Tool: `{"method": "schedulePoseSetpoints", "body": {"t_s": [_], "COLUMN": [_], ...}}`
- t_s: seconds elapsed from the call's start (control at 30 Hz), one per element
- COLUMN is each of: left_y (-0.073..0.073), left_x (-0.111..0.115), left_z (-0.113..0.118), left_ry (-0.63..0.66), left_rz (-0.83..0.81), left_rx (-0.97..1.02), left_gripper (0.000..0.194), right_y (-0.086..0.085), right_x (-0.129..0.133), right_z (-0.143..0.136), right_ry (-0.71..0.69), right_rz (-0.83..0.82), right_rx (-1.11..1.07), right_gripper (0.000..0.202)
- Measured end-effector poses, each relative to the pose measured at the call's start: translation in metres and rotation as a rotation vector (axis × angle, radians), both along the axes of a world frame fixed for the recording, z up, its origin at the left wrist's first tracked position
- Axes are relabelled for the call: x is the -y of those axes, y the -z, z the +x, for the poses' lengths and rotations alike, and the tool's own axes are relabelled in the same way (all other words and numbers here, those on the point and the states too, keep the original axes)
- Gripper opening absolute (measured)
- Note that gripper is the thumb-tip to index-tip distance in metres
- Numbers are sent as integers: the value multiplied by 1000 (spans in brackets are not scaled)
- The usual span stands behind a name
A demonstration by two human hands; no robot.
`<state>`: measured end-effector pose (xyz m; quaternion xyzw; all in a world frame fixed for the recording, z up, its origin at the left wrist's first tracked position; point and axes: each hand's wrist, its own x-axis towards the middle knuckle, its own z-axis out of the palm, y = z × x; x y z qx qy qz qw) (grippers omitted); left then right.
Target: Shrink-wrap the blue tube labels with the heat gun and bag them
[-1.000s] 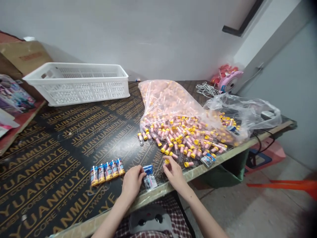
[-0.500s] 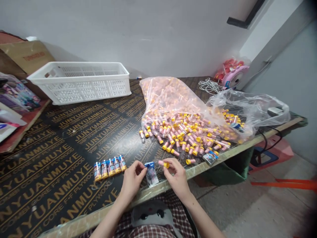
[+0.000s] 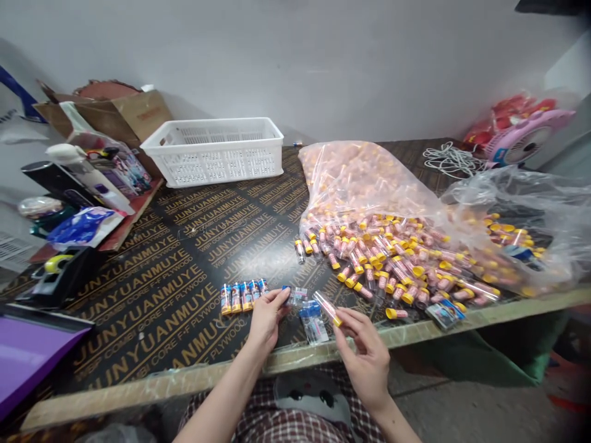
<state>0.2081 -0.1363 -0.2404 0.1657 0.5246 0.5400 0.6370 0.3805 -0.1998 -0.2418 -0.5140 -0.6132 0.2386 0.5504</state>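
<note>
My left hand [image 3: 272, 311] pinches a small clear label sleeve with a blue end [image 3: 297, 295] above the table. Between thumb and fingers of my right hand [image 3: 353, 335] is a clear tube with a yellow cap [image 3: 327, 309], its cap end toward the palm. More flat sleeves [image 3: 314, 324] lie on the table between my hands. Left of my left hand stands a row of several labelled blue tubes with yellow bottoms [image 3: 246, 296]. A heap of unlabelled pink tubes with yellow caps [image 3: 383, 258] spills from a large clear bag [image 3: 360, 178] to the right.
At the back stands a white plastic basket [image 3: 221, 161]. A second clear bag [image 3: 554, 215], white cable [image 3: 450, 159] and pink fan [image 3: 529, 138] are on the right. A blue-printed packet [image 3: 446, 314] lies near the front edge. At left are a cardboard box [image 3: 141, 117] and purple object [image 3: 37, 351].
The view has swung left, so things appear farther right. My left hand has picked up a sleeve. The tube in my right hand is now tilted, its clear end toward the left hand.
</note>
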Motion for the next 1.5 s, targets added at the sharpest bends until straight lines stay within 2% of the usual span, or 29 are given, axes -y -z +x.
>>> {"method": "schedulePoseSetpoints", "body": {"t_s": [0.3, 0.47, 0.6, 0.67, 0.73, 0.8, 0.87, 0.93, 1.03, 1.1, 1.5], "left_y": [3, 4, -7, -13, -17, -18, -19, -19, -20, -20, -21], "left_x": [1, 4, 11, 14, 17, 20, 23, 26, 29, 31, 34], "left_z": [-3, 0, 4, 5, 4, 3, 3, 4, 6, 6, 6], "left_ry": [-25, -24, 103, 164, 225, 306, 387, 430, 432, 429, 401], "left_rz": [32, 117, 157, 136, 114, 102, 88, 69, 35, 15, -16], "left_rx": [-80, -163, -63, 15, 60, 69, 60, 49, 32, 30, 37], "left_gripper": [37, 34, 35, 42, 47, 42, 35, 32, 33, 33, 37], "right_y": [-1, -3, -1, 1, 3, 2, 1, -1, 0, 3, 8], "right_x": [-1, 1, -1, -5, -10, -14, -18, -20, -20, -20, -17], "right_z": [-5, -9, -12, -12, -12, -11, -10, -9, -9, -10, -18], "right_ry": [-26, -156, -219, -231, -227, -228, -276, -367, -490, -521, -507], "right_rz": [109, 57, 2, -13, -13, -7, -15, -39, -75, -84, -82], "right_rx": [113, 150, 125, 123, 153, 186, 191, 164, 84, 30, -118], "right_gripper": [39, 36, 35, 39, 47, 63, 76, 80, 80, 80, 81]}}
